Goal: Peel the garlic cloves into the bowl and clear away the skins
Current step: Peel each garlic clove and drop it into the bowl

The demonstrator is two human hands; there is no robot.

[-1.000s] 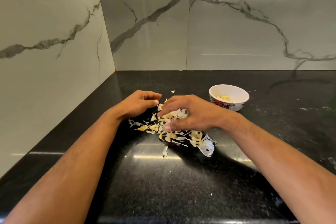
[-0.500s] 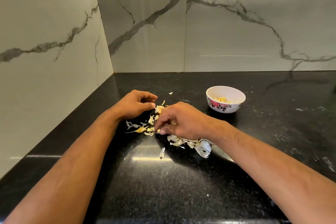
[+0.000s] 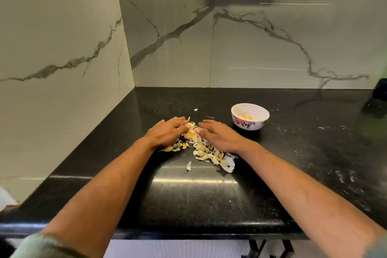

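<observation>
Half a second ago the right hand was curled; now both it and the left hand are laid flat, fingers spread, flanking the skins, which are being gathered; cloves rest in the bowl.

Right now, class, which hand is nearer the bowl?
Right. The right hand lies just left of the bowl; the left hand is farther left, across the garlic skins.

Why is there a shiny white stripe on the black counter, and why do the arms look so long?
In the head view, the polished counter mirrors a light as a bright glare band near the garlic skins; the wide-angle lens stretches the forearms toward the frame edges, and the bottom corners are blurred.
</observation>
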